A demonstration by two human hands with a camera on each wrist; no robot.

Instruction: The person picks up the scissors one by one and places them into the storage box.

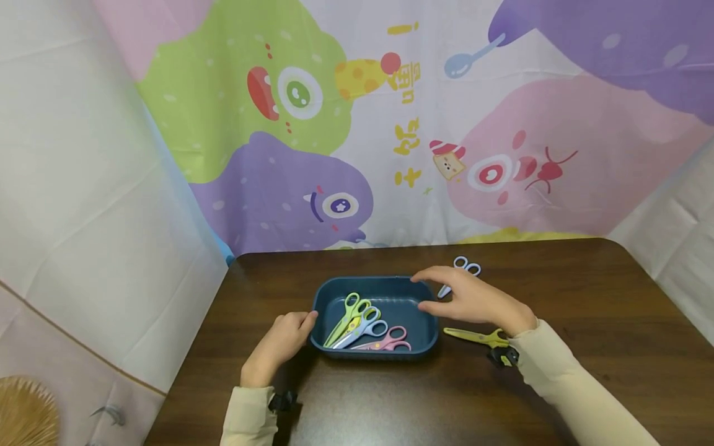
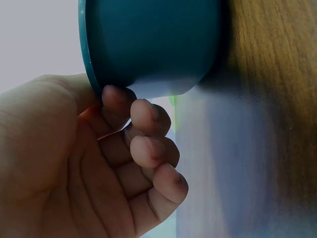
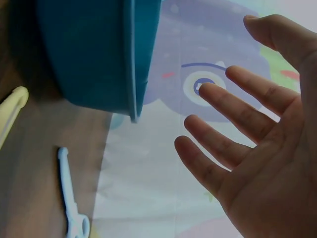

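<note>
On a brown wood-grain table (image 1: 368,402), a dark-teal, rounded rectangular bin (image 1: 409,303) contained light-green scissors (image 1: 343,321), yellow scissors (image 1: 354,323), light-blue scissors (image 1: 359,330) and pink scissors (image 1: 382,344). The left hand (image 1: 287,334) pinched the bin's left end. Near its right end, the right hand (image 1: 471,298) spread wide, empty. Right of the bin lay yellow-bladed scissors (image 1: 474,336) and pale-blue scissors (image 3: 69,198).

Dark wood-grain table (image 1: 368,412), glare on near side. Cartoon-monster curtain (image 1: 390,130) behind, pale sheets (image 1: 67,155) either side. Lower left: bristly tan item (image 1: 26,412), possibly a brush.
</note>
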